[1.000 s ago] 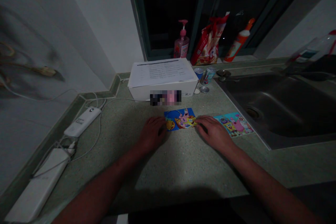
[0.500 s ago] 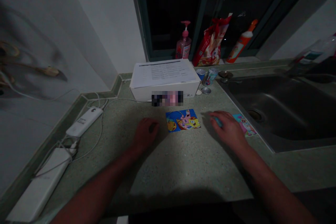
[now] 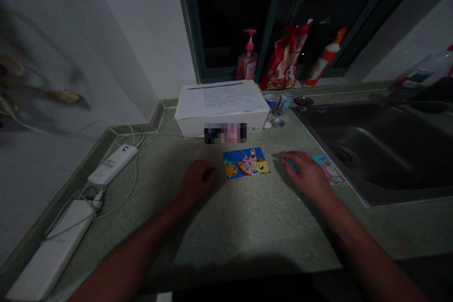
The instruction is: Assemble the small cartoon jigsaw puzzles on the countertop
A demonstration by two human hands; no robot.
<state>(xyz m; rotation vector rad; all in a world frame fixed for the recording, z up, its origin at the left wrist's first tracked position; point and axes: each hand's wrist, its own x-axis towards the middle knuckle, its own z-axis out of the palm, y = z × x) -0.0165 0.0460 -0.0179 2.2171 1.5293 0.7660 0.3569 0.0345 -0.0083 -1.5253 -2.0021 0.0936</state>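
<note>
A picture card (image 3: pixel 247 163) of cartoon figures on blue lies flat on the counter between my hands. Left of it rests my left hand (image 3: pixel 198 179), its fingers loosely curled toward the thumb around a dark gap, with nothing visible in it. To the card's right, my right hand (image 3: pixel 307 172) is closed, and a small teal piece (image 3: pixel 292 165) shows between thumb and fingers; its shape is mostly hidden. A second card (image 3: pixel 330 170), teal and pink, lies beside the sink, partly covered by my right hand.
Behind the cards stands a white box (image 3: pixel 221 104) topped with a printed sheet. Small cans (image 3: pixel 283 104) sit to its right, near a steel sink (image 3: pixel 389 151). White power banks (image 3: pixel 113 165) with cables lie left. A pump bottle (image 3: pixel 247 56) and red bag (image 3: pixel 285 59) line the window.
Both hands stay almost in place; the gap inside my left hand's curl looks slightly wider. The cards and the other objects have not visibly moved.
</note>
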